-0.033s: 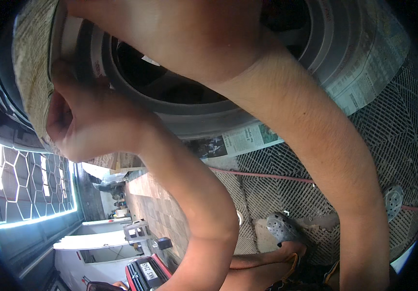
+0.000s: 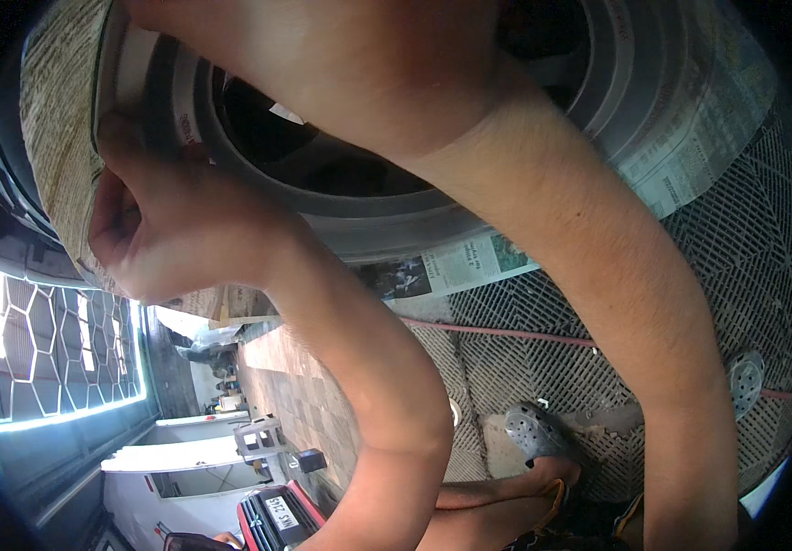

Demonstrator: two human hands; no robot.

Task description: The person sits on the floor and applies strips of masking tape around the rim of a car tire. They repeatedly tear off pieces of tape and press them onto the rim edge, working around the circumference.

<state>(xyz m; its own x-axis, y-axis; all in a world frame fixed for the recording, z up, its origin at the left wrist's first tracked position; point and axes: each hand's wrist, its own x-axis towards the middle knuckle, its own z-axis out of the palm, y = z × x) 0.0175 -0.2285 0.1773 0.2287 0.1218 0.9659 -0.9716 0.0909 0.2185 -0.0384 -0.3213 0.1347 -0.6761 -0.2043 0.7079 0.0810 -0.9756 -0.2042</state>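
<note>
A grey wheel (image 2: 359,220) with a dark, hollow centre fills the upper middle. Newspaper (image 2: 61,119) lines its left side, and more printed sheets stick out beneath its lower and right edges. At that left side my left hand (image 2: 185,220) is closed, its curled fingers pinching the newspaper's edge against the wheel. My right hand (image 2: 322,64) reaches across the top of the wheel toward the upper left, very near the camera. Its fingers are hidden in shadow and past the picture's edge, so what they touch does not show.
Dark ribbed mats (image 2: 543,303) cover the floor, crossed by a pink hose (image 2: 506,331). My feet wear grey clogs (image 2: 538,432). A red vehicle (image 2: 272,514), a stool (image 2: 260,439) and hexagonal lights (image 2: 56,340) appear at lower left.
</note>
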